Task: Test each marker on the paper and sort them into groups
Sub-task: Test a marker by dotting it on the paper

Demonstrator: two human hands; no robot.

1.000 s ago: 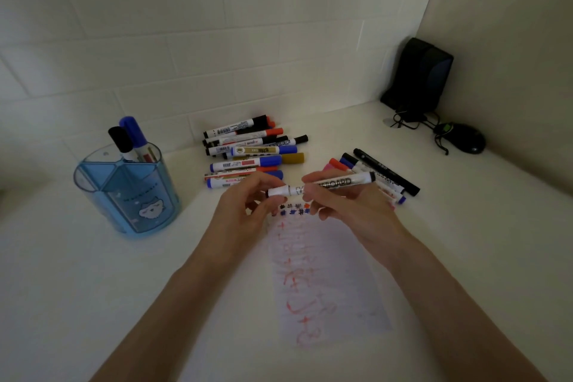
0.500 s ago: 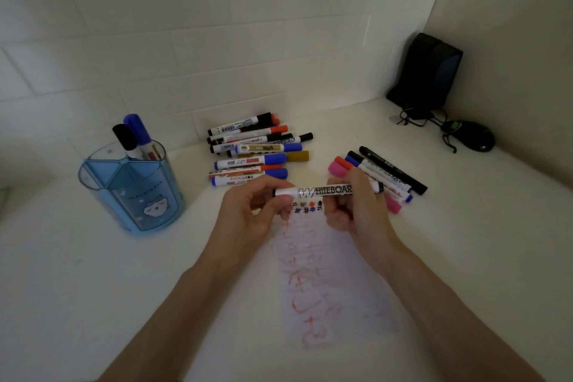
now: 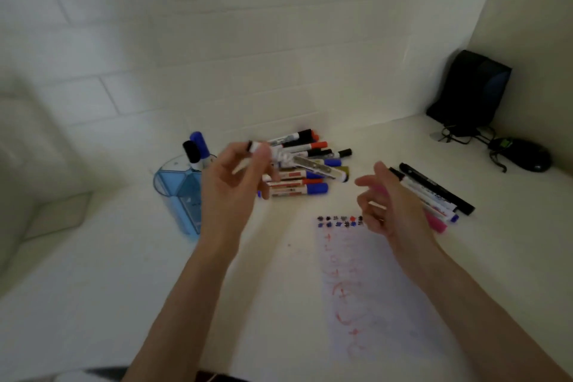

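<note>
White marker (image 3: 310, 164) pinched in left hand (image 3: 235, 177) fingers (image 3: 263, 152), above pile (image 3: 297, 190); right hand (image 3: 391, 206) fingers loosely curled, empty.

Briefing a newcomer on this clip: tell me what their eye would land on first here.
First, the left hand, raised over the marker pile, gripping a white marker, while the right hand hangs open beside it. Next, the paper in front, scribbled red with a row of coloured test marks along its far edge. At left stands a blue holder with two markers in it.
</note>
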